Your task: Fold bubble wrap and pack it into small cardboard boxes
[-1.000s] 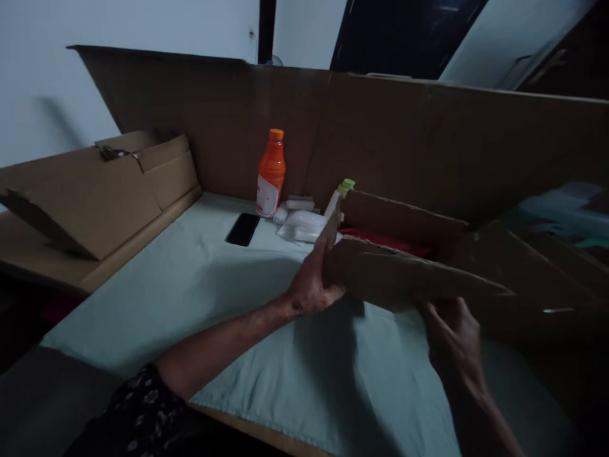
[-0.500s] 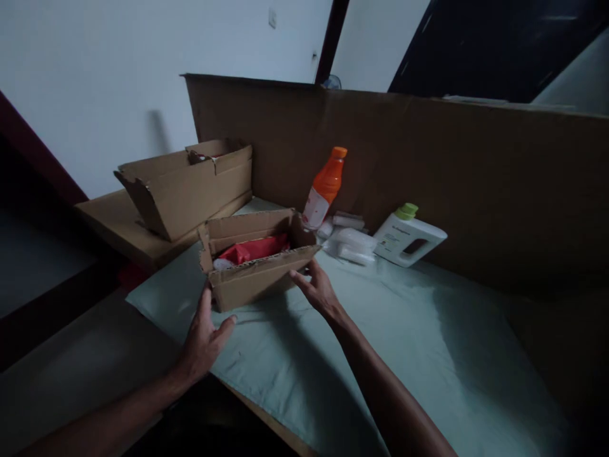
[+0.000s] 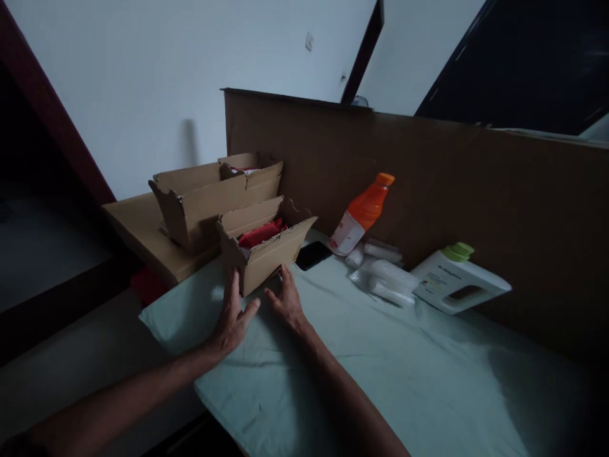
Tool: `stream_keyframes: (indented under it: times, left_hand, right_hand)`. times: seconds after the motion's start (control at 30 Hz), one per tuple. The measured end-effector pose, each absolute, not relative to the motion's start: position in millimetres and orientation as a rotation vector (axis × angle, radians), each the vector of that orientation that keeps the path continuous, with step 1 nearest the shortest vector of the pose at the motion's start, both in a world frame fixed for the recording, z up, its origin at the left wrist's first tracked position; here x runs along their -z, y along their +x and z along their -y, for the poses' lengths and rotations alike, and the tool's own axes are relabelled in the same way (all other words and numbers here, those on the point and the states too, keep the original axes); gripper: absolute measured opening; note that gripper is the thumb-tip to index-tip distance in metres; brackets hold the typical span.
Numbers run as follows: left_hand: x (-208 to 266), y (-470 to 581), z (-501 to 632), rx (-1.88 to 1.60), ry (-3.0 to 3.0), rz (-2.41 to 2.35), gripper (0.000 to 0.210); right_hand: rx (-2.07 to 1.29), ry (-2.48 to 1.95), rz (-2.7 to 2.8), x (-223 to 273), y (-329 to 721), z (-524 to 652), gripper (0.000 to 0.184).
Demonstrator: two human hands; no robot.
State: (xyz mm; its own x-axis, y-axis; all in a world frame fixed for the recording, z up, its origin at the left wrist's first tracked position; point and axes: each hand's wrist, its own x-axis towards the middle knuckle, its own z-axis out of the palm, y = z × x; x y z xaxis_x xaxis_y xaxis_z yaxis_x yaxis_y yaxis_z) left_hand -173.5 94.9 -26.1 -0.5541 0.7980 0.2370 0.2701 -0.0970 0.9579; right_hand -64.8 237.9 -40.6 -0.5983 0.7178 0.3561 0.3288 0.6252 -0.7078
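A small open cardboard box (image 3: 273,261) stands on the pale green cloth, with a red packet (image 3: 261,233) inside it. My left hand (image 3: 233,320) is at the box's near left corner, thumb and fingers apart. My right hand (image 3: 287,301) lies by the lower front side of the box, its fingers spread. Both hands are at or against the cardboard; whether the fingertips press on it I cannot tell. Neither hand is wrapped around anything. The lower part of the packet is hidden by the box walls.
Behind stands a longer cardboard box (image 3: 209,203) on a cardboard base (image 3: 137,228). A dark flat phone-like object (image 3: 314,255), an orange bottle (image 3: 364,212), clear plastic-wrapped packs (image 3: 387,279) and a white jug with a green cap (image 3: 457,282) are to the right, before a tall cardboard panel (image 3: 428,184).
The small box has moved back and left, closer to the longer box, and turned. My right hand has come nearer my left. The dark flat object now shows. The view has shifted.
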Motion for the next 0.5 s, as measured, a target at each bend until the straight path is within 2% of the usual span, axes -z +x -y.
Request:
stream_keyframes:
  times: [0.23,0.5]
  left_hand:
    - [36,-182,-84,-1.566,1.047,-1.775,0.072]
    - [37,-183,-123,-1.586,1.105,-1.748,0.074]
  right_hand:
    - [-0.862,-0.882,2.215,41,-82,-234,0.088]
    - [-0.936,-0.853,2.207,33,-96,-252,0.088]
